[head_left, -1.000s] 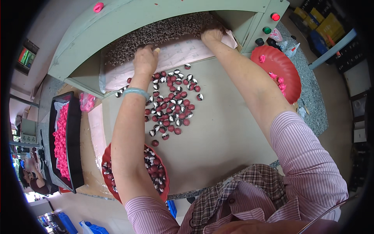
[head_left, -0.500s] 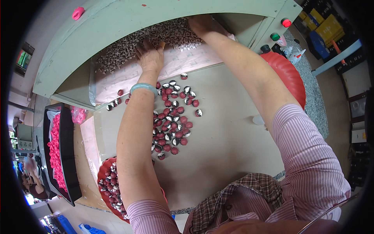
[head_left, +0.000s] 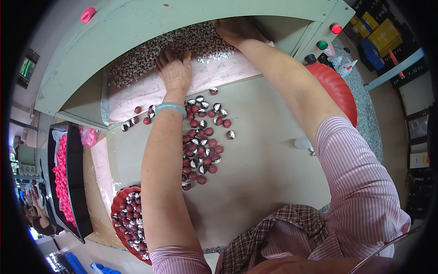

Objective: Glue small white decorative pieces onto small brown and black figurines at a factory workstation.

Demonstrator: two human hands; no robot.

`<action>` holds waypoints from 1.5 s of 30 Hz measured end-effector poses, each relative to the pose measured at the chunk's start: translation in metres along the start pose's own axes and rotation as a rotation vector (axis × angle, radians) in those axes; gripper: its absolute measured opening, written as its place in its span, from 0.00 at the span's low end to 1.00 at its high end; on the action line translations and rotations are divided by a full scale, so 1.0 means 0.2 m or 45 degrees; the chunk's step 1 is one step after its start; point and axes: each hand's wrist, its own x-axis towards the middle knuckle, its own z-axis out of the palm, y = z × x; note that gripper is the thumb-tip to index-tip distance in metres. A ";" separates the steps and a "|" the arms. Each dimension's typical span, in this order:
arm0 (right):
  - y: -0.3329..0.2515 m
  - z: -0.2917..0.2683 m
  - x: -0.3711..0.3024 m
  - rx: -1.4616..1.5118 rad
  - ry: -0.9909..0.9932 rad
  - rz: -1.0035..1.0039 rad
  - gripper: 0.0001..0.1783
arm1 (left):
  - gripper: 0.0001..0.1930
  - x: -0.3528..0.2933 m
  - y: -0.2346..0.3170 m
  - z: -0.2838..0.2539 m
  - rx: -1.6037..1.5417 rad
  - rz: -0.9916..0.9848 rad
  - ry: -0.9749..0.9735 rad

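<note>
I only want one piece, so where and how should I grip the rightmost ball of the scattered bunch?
Pinch the rightmost ball across its rounded sides, probably coming from the right: it sits slightly apart on the worktop, and the other scattered balls lie left of it, leaving room on that side.

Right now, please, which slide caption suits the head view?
Left hand and right hand reach into a green housing with small pieces.

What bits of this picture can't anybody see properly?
All in the head view:
What the right hand touches: hidden by the pale green hood's front edge.
The back of the pile of small pieces: hidden by that same edge.
Part of the red bowl: covered by the left forearm.
The far person: too small and blurry.
</note>
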 end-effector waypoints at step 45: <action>-0.44 -0.34 -0.05 2.713 0.205 1.670 0.16 | 0.14 0.11 0.54 0.14 -2.199 -0.886 0.314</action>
